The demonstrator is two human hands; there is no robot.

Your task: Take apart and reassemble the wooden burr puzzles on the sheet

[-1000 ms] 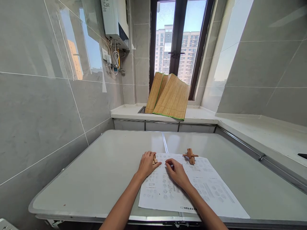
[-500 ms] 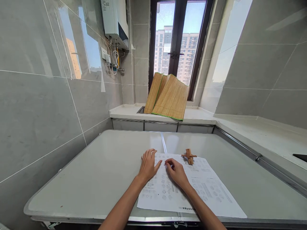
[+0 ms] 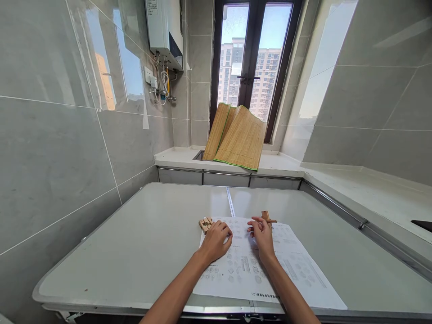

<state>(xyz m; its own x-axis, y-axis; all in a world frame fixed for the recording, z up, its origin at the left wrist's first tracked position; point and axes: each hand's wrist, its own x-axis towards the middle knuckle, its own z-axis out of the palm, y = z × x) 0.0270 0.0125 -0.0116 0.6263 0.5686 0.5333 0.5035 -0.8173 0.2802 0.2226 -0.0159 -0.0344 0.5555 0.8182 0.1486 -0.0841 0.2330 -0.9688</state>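
Two bare hands are over a printed paper sheet (image 3: pixel 236 288) on a pale table (image 3: pixel 118 243); the left hand (image 3: pixel 217 240) is on the sheet's left side, fingers curled toward the thumb, and whether they grasp anything cannot be told; just beyond its knuckles, at the sheet's upper left corner, is a light wooden block (image 3: pixel 202 223) with notches; the right hand (image 3: pixel 262 236) has its fingers released, parted and loosely bent; it partly hides a darker wooden cross-shaped piece (image 3: pixel 265 215) near the sheet's far edge, contact unclear; a bamboo mat (image 3: pixel 241 139) leans before a window (image 3: pixel 251 45).
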